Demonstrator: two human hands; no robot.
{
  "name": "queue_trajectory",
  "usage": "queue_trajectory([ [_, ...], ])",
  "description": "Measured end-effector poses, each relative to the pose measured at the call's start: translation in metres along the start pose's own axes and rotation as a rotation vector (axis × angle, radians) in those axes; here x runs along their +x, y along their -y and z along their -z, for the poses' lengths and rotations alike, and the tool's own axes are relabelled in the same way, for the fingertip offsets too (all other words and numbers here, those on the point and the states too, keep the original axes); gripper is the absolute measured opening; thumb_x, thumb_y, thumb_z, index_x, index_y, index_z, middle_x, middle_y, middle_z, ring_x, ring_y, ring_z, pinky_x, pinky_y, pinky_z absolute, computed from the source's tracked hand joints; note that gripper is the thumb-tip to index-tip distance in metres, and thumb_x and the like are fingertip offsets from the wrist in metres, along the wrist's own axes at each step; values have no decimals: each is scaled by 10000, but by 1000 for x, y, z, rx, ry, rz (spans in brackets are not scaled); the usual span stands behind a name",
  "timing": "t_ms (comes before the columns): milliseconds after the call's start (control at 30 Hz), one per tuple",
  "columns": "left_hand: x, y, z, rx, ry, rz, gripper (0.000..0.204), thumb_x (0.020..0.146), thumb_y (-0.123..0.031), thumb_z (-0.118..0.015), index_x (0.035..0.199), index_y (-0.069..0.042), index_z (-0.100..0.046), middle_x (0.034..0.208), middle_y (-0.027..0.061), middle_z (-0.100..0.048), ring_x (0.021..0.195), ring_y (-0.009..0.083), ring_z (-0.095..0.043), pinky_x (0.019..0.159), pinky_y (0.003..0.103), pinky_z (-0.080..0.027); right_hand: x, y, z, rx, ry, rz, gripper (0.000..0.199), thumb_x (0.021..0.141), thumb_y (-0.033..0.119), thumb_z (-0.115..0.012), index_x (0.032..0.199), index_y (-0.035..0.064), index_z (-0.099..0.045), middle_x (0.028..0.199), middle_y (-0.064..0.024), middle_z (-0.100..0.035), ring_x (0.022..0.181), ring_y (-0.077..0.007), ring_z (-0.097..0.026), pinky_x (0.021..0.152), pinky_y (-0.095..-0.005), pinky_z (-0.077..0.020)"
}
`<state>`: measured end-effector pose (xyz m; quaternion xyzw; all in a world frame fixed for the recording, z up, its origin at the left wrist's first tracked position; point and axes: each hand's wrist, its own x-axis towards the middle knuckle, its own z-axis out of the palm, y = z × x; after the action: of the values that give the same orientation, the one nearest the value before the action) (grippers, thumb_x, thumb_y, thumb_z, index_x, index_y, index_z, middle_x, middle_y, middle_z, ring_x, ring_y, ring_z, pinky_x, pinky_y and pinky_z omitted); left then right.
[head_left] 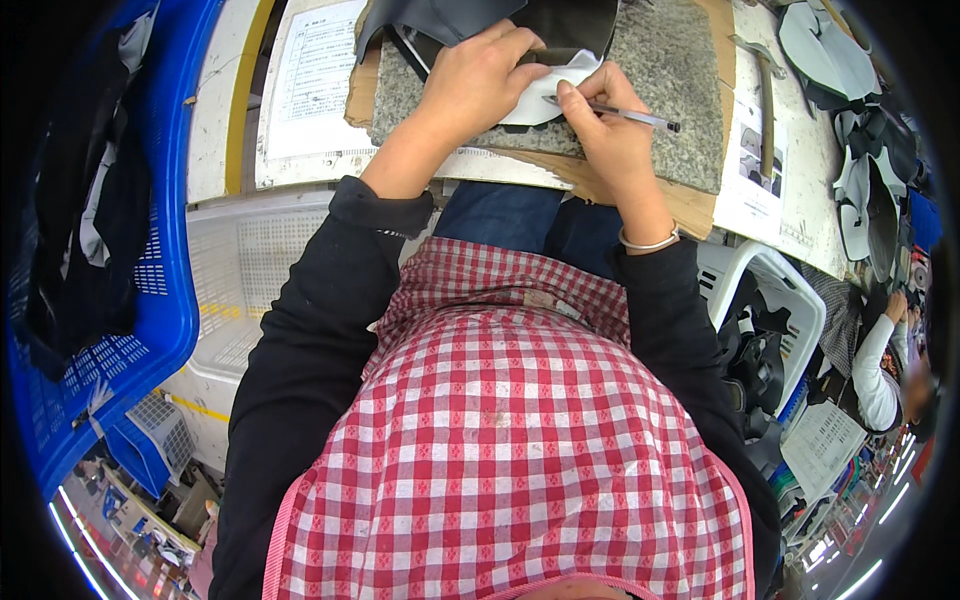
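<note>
Material piece [530, 108] on stone slab [685, 120], hammer [768, 120] to the right, paper sheet [308, 95] left

- 1 white worktable [812, 165], its top scuffed.
- On the table, 1 rough-edged brown board [690, 207], with 1 grey speckled stone slab [675, 60] lying over it.
- On the slab, 1 white piece [535, 106] near the front edge.
- Left of the slab, 1 printed sheet [312, 85].
- Right of it, 1 picture sheet [748, 200], partly under 1 hammer [767, 125].
- Farther right, white and black cut pieces [822, 50].
</note>
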<state>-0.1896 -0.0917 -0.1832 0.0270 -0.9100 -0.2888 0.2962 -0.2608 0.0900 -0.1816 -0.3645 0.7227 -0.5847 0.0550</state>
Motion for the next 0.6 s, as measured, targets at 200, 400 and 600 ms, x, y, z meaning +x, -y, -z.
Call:
queue_trajectory([
  [200,-3,-2,1,13,1,2,231,891,-280,-746,1050,-115,-714,966,67,-687,851,326,-700,732,434,-571,1,2,6,-6,53,-15,242,923,186,-756,835,36,-588,712,-30,-615,656,-83,-537,583,-275,-441],
  [400,2,-9,8,-2,35,-1,232,879,-221,-773,1040,-66,-712,971,89,-689,875,322,-696,753,382,-555,0,3,8,56,51,-32,237,919,169,-758,829,41,-580,713,-5,-607,669,-66,-523,585,-269,-430],
  [600,-2,-63,43,-147,-38,-210,561,760,-166,-865,1266,-55,-649,1182,153,-625,1068,341,-644,867,422,-533,-5,1,30,400,-130,-150,222,976,134,-678,827,92,-519,714,29,-486,615,-67,-443,559,-238,-365],
])
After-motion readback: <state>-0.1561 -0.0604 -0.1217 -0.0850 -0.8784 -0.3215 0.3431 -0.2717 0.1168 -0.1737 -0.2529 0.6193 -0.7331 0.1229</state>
